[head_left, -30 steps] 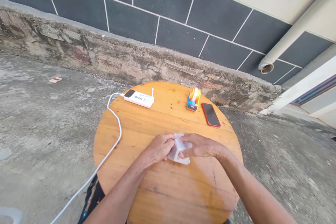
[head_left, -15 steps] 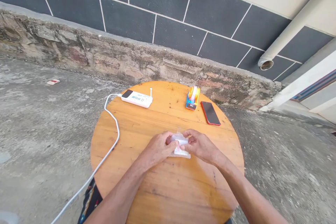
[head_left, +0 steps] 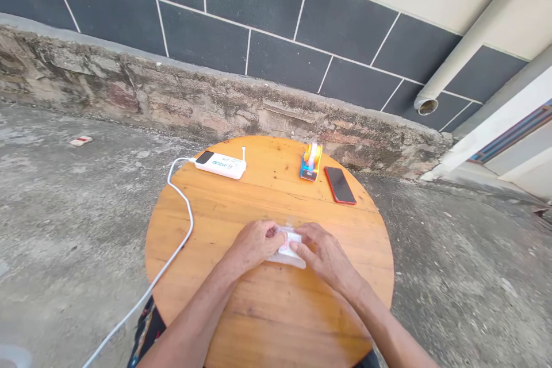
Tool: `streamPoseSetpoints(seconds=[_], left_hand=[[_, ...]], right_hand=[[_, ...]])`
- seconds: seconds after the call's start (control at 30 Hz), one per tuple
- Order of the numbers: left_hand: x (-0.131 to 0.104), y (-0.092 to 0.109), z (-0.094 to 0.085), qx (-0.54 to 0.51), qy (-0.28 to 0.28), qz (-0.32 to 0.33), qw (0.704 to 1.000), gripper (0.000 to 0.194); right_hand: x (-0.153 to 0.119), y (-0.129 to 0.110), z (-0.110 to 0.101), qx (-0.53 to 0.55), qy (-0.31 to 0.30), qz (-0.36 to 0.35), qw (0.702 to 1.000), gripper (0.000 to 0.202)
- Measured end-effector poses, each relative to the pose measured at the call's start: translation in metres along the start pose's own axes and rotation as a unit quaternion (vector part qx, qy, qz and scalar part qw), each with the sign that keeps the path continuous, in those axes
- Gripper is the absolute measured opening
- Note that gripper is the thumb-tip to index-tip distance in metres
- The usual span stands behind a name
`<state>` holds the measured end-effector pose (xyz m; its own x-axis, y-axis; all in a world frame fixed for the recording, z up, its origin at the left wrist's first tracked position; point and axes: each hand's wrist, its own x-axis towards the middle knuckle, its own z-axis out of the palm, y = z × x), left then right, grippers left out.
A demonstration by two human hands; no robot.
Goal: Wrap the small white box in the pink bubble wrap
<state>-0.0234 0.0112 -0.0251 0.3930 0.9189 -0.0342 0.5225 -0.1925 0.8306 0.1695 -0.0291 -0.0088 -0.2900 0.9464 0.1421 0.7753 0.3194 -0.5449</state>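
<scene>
On desk (head_left: 267, 322), left hand (head_left: 254, 244) at white packet (head_left: 292, 248), grip unclear; right hand (head_left: 325, 253) spread alongside; uneven pressure could loosen film (head_left: 290, 261).

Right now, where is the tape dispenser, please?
In the head view, the tape dispenser stands toward the far right of the table, just left of the red-edged smartphone.

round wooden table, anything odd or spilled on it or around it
A small flat white-and-red object lies on the grey concrete ground, left of the round brown wooden table, perhaps dropped or discarded. I see no spill on the table.
</scene>
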Motion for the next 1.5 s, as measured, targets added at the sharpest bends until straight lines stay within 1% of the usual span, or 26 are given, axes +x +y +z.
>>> streamPoseSetpoints(seconds=[0.07, 0.1, 0.17, 0.27, 0.37, 0.47, 0.53, 0.6, 0.63, 0.7, 0.8, 0.93, 1.03, 1.1, 1.17, 1.27, 1.4, 1.5], left_hand=[[0.0, 0.0, 0.0, 0.004, 0.006, 0.002, 1.0, 0.025], [0.0, 0.0, 0.0, 0.006, 0.007, 0.004, 1.0, 0.024], [0.0, 0.0, 0.001, 0.008, 0.007, 0.008, 1.0, 0.024], [0.0, 0.0, 0.001, 0.01, 0.003, 0.017, 1.0, 0.024], [0.0, 0.0, 0.0, 0.012, 0.001, 0.025, 1.0, 0.023], [0.0, 0.002, 0.0, 0.009, -0.004, 0.025, 1.0, 0.023], [-0.001, 0.003, -0.001, 0.005, -0.007, 0.019, 1.0, 0.022], [-0.001, 0.005, -0.002, 0.004, -0.008, 0.011, 1.0, 0.021], [-0.001, 0.005, -0.002, 0.004, -0.009, 0.008, 1.0, 0.021], [0.0, 0.004, -0.002, 0.004, -0.009, 0.007, 1.0, 0.021], [0.0, 0.0, 0.001, -0.003, -0.009, 0.007, 1.0, 0.02], [0.001, -0.004, 0.004, -0.006, -0.003, 0.009, 1.0, 0.019], [0.002, -0.003, 0.004, 0.0, -0.003, 0.011, 1.0, 0.018], [0.001, -0.001, 0.003, 0.001, -0.007, 0.007, 1.0, 0.018], [0.001, 0.001, 0.002, 0.0, -0.008, 0.005, 1.0, 0.017], [0.001, 0.0, 0.002, 0.003, -0.002, 0.005, 1.0, 0.017], [0.002, -0.004, 0.004, 0.0, -0.005, 0.007, 1.0, 0.018], [0.003, -0.005, 0.006, -0.002, -0.009, -0.003, 1.0, 0.019]], right_hand=[[-0.008, -0.005, 0.005, -0.049, 0.066, -0.029, 0.996, 0.031], [-0.011, -0.007, 0.007, -0.07, 0.083, -0.039, 0.993, 0.031], [-0.016, -0.009, 0.013, -0.099, 0.084, -0.047, 0.99, 0.03], [-0.02, -0.011, 0.019, -0.106, 0.089, -0.046, 0.989, 0.03], [-0.022, -0.01, 0.019, -0.08, 0.099, -0.044, 0.991, 0.03], [-0.02, -0.004, 0.013, -0.007, 0.084, -0.03, 0.996, 0.029], [-0.014, 0.006, 0.008, 0.042, 0.092, 0.006, 0.995, 0.029], [-0.004, 0.021, 0.004, 0.062, 0.1, 0.051, 0.992, 0.027], [0.002, 0.028, 0.003, 0.061, 0.095, 0.066, 0.991, 0.026], [0.016, 0.041, 0.001, 0.049, 0.067, 0.069, 0.994, 0.025], [0.039, 0.047, -0.003, 0.037, 0.017, 0.028, 0.999, 0.025], [0.065, 0.036, -0.009, 0.023, -0.071, -0.053, 0.996, 0.021], [0.08, 0.027, -0.009, 0.008, -0.123, -0.088, 0.988, 0.034], [0.085, 0.024, -0.009, 0.0, -0.14, -0.093, 0.986, 0.04], [0.088, 0.022, -0.009, 0.001, -0.147, -0.083, 0.986, 0.042], [0.088, 0.022, -0.012, 0.026, -0.164, -0.047, 0.985, 0.044], [0.085, 0.025, -0.014, 0.11, -0.196, 0.006, 0.974, 0.04], [0.083, 0.03, -0.011, 0.174, -0.192, 0.041, 0.965, 0.034]])
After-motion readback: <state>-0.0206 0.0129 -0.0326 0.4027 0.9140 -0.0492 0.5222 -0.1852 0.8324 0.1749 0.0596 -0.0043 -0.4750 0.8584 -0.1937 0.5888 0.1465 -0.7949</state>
